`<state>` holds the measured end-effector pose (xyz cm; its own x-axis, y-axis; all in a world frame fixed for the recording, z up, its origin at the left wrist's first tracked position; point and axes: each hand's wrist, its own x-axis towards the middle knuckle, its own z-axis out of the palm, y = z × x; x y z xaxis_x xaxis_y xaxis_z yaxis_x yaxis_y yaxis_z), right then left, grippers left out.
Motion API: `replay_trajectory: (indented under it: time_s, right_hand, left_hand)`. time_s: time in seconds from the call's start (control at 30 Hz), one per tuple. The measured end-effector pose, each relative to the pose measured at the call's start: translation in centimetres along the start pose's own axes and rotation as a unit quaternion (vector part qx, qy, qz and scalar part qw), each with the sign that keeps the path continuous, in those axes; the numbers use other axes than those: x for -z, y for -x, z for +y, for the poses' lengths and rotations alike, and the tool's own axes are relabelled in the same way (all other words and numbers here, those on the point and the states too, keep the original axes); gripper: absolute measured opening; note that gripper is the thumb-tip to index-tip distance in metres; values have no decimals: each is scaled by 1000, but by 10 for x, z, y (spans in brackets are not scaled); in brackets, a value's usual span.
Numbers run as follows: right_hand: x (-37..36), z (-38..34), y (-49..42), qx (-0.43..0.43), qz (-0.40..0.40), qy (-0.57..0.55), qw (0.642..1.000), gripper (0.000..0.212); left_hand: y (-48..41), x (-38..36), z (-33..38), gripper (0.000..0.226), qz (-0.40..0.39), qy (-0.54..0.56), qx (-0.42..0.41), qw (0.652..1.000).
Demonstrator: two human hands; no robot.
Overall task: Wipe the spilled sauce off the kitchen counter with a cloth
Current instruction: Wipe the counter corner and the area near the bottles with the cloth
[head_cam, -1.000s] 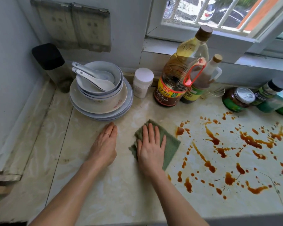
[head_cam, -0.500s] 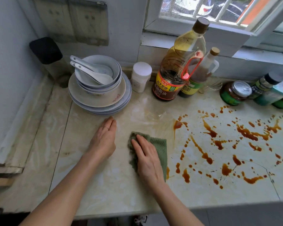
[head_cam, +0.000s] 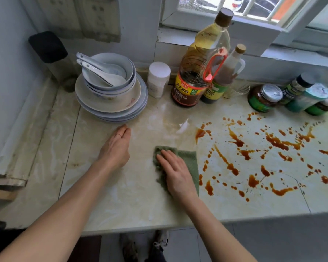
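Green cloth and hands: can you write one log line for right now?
right hand flat on green cloth | left hand flat on counter | sauce right of cloth, unwiped

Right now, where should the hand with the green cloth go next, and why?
Probably slide the right hand and cloth rightward into the sauce: the cloth lies flat on bare counter, and the brown splatters begin just beside its right edge.

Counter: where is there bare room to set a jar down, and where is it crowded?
Bare: the strip left of the left hand, in front of the plate stack; also the patch between plate stack, soy sauce bottle and cloth. Crowded: bottles and jars line the back edge, and spilled sauce spatters the right half.
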<state>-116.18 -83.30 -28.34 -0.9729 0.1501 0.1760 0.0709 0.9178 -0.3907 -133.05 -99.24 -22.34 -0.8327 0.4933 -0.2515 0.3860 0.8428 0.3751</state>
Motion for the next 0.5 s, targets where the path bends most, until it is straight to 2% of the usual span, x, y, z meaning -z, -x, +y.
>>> replay_trajectory:
  time_s: [0.13, 0.27, 0.4, 0.5]
  right_hand:
    - [8, -8, -4, -100, -21, 25, 994, 53]
    - [4, -44, 12, -47, -64, 29, 996, 59]
    - [20, -35, 18, -83, -22, -118, 989, 57]
    - [18, -23, 28, -36, -51, -51, 997, 55]
  left_hand:
    - [12, -3, 3, 64, 34, 4, -26, 999]
    - [20, -14, 14, 61, 33, 6, -68, 997]
    - [25, -18, 31, 61, 50, 16, -90, 995]
    - [30, -21, 38, 63, 48, 19, -94, 994]
